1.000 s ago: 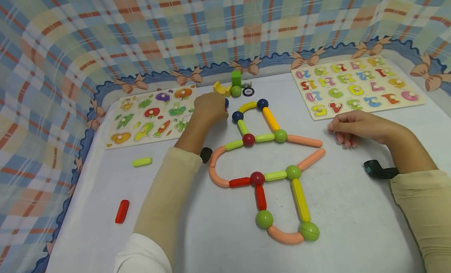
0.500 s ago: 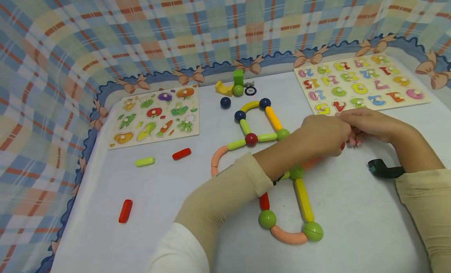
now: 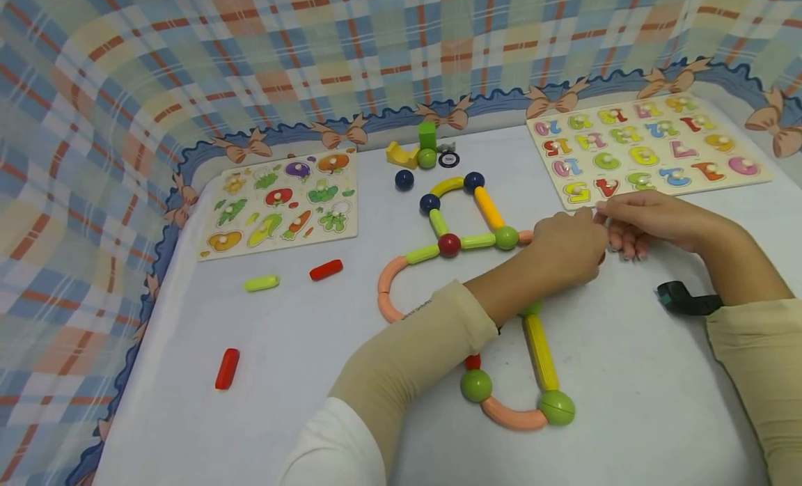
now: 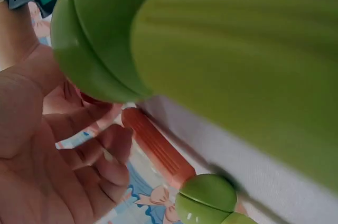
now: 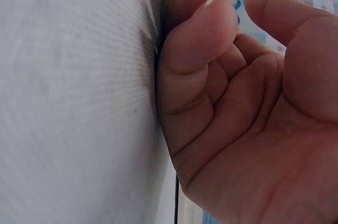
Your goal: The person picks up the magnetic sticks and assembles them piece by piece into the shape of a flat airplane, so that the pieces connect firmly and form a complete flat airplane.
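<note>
My left hand (image 3: 569,251) reaches across the magnetic stick-and-ball outline on the cloth, over the tips of its salmon sticks. Its fingers pinch a small, rounded red piece (image 4: 91,99), apparently a red ball; most of it is hidden. In the left wrist view, a large green ball (image 4: 97,39) and a salmon stick (image 4: 158,147) appear beside that hand. Its fingertips meet or nearly meet my right hand (image 3: 654,223). Loosely curled, the right hand rests on the cloth below the number board (image 3: 677,182), holding nothing in the right wrist view.
A vegetable peg board (image 3: 282,246) lies at the far left. Near it are a lime stick (image 3: 262,283) and two red sticks (image 3: 326,269). Behind the outline sit a loose blue ball (image 3: 404,179), a yellow block (image 3: 401,154) and a green block (image 3: 427,135).
My left hand has swung from beside the vegetable board rightward to the right hand, carrying the red piece. A red stick and the loose blue ball are now uncovered. The right hand stays put.
</note>
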Tool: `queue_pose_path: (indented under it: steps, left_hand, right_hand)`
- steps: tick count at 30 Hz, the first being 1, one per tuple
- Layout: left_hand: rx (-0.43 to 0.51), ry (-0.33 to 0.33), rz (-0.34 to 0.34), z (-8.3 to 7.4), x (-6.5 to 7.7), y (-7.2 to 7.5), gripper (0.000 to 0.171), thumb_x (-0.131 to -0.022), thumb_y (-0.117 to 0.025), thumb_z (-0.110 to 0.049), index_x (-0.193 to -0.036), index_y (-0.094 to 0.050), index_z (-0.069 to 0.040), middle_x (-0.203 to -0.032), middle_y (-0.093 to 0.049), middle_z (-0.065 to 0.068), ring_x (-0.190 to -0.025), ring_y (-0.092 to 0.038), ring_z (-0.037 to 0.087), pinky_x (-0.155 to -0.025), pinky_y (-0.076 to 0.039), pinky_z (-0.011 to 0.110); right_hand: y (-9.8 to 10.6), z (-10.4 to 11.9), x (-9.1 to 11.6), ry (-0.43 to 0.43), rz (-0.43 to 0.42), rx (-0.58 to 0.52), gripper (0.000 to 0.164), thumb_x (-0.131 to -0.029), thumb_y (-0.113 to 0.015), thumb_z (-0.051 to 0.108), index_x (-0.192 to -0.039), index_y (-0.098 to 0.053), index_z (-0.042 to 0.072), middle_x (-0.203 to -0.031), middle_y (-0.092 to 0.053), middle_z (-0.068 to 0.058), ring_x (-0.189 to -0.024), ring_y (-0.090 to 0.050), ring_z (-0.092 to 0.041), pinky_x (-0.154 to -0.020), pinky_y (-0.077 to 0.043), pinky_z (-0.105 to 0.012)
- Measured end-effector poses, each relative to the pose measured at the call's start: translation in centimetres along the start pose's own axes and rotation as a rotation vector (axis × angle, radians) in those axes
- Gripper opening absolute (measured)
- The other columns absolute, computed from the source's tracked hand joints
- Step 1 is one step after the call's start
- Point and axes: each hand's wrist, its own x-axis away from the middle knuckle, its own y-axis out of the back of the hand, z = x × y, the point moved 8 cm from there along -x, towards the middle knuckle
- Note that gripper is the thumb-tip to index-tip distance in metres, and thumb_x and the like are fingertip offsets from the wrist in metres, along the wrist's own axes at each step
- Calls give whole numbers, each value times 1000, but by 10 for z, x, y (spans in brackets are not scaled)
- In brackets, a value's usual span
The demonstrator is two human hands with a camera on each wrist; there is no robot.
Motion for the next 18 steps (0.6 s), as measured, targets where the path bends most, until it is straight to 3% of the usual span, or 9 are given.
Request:
queue_pose_path:
  steps: [4,10,15,18]
  left_hand:
    - [-1,50,-19,4,-1,-3,48,-79,-61,-48,-122,-46,-31,-115,-35,-7,-85,-45,14,-70,-44,29]
    - [-41,96,-10,8,-1,-5,37,-81,-58,-49,-114,-54,-32,-112,-35,-5,-85,-42,15,-68,-44,29]
    - [-23,90,18,6,-3,-7,45,-76,-59,-59,-111,-55,-32,-102,-46,-8,-85,-46,13,-71,-44,31]
    - [0,76,16,2,-4,-6,56,-74,-59,-61,-120,-46,-31,-92,-53,-12,-80,-51,9,-70,-44,30]
  right_hand:
    - [0,-1,0,4,16,-11,48,-96,-37,40,-107,-50,-5,-72,-55,-20,-54,-54,-30,-48,-47,-37]
    - [1,-1,-1,2,15,-2,46,-96,-38,39,-106,-51,-4,-72,-56,-20,-54,-55,-30,-47,-47,-37]
    - [1,0,0,8,28,-5,45,-96,-38,38,-107,-51,-4,-72,-55,-20,-53,-54,-29,-47,-47,-37]
    - [0,0,0,10,35,-6,43,-96,-38,38,-105,-51,-3,-72,-55,-19,-53,-54,-28,-47,-47,-36]
